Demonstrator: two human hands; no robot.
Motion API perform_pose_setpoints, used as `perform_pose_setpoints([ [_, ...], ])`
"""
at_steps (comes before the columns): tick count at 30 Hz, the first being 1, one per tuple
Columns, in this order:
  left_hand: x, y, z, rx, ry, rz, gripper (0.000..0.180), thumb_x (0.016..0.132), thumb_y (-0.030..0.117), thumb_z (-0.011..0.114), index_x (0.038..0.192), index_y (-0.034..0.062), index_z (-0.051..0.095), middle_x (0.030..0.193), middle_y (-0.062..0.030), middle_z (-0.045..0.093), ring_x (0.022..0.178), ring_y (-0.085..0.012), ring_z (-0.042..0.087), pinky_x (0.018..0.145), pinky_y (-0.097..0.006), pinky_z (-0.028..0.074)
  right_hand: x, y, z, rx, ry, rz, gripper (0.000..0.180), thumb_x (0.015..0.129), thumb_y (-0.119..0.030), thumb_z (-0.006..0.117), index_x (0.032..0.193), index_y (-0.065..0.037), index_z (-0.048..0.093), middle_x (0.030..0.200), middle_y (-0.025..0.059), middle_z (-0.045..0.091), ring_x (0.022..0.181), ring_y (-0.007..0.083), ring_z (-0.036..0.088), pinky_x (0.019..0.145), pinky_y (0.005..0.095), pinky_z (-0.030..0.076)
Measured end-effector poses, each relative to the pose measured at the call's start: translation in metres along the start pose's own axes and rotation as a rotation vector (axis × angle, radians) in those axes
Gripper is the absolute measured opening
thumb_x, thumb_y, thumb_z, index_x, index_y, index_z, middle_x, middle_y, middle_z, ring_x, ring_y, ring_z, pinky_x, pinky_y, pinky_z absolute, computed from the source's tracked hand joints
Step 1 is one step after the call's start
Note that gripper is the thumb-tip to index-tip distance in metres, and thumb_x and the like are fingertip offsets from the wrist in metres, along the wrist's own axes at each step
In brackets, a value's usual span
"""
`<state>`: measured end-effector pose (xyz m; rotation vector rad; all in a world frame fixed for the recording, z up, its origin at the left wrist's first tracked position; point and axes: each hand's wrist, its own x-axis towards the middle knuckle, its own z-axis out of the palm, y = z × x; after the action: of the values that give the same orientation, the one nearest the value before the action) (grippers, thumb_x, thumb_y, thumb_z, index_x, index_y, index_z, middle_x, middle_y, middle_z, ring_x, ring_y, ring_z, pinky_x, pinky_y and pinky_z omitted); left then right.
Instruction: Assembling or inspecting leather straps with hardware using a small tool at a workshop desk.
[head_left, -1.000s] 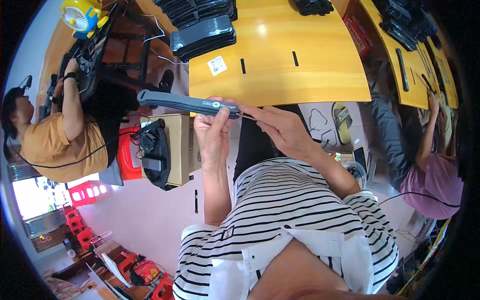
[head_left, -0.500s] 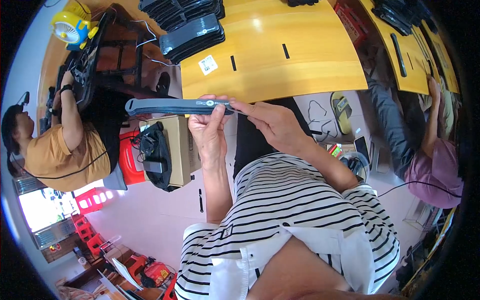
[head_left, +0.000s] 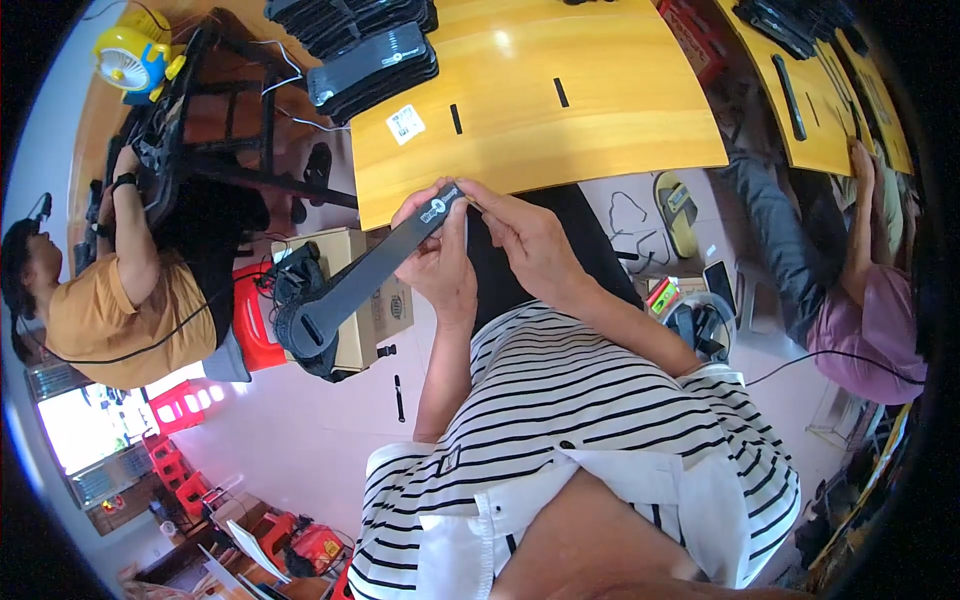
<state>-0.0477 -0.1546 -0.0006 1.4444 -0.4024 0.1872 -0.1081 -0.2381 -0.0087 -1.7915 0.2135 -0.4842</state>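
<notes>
A bundle of dark grey straps (head_left: 375, 262) slants across in front of me, with a slotted, rounded end at the lower left and white print near its upper end. My left hand (head_left: 443, 275) is closed around the upper part, thumb lying along the top strap. The fingers of my right hand (head_left: 530, 240) pinch at the bundle's upper end, partly hidden there. Just beyond my hands is the near edge of a yellow wooden table (head_left: 610, 135). On it lie stacked black straps (head_left: 375, 72), a white label (head_left: 405, 124) and two short black strips.
Left of me, a cardboard box (head_left: 385, 318) with a black bag (head_left: 300, 270) stands by a red stool (head_left: 255, 325). A person in orange (head_left: 140, 320) works at the far left; another in purple (head_left: 865, 330) sits right. A sandal (head_left: 677, 215) lies under the table.
The strap bundle has swung from level to slanting, its slotted end dropping down toward the box and its printed face turning upward. Both hands stay at its upper end.
</notes>
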Motion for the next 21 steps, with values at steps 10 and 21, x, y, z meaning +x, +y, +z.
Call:
perform_pose_setpoints([
  [10,-0.005,-0.014,-0.005,0.051,-0.005,-0.075,0.022,0.073,-0.007,0.065,0.094,-0.0038,0.057,0.087,-0.0065,0.06,0.075,-0.0077,0.054,0.064,-0.018,0.043,0.003,0.0,-0.001,-0.382,-0.063,-0.038,0.041,0.081,-0.003,0.047,0.121,-0.01,0.048,0.083,0.0143,0.058,0.075,0.0295,0.059,0.061,0.0381,0.048],
  [21,0.01,-0.013,-0.011,0.074,-0.155,-0.187,0.021,0.077,-0.004,0.062,0.097,-0.0033,0.056,0.087,-0.0068,0.06,0.077,-0.01,0.057,0.069,-0.022,0.049,0.01,0.013,-0.007,-0.046,-0.004,-0.038,0.039,0.086,0.003,0.044,0.122,-0.01,0.052,0.064,0.0029,0.043,0.057,0.0101,0.043,0.055,0.021,0.04],
])
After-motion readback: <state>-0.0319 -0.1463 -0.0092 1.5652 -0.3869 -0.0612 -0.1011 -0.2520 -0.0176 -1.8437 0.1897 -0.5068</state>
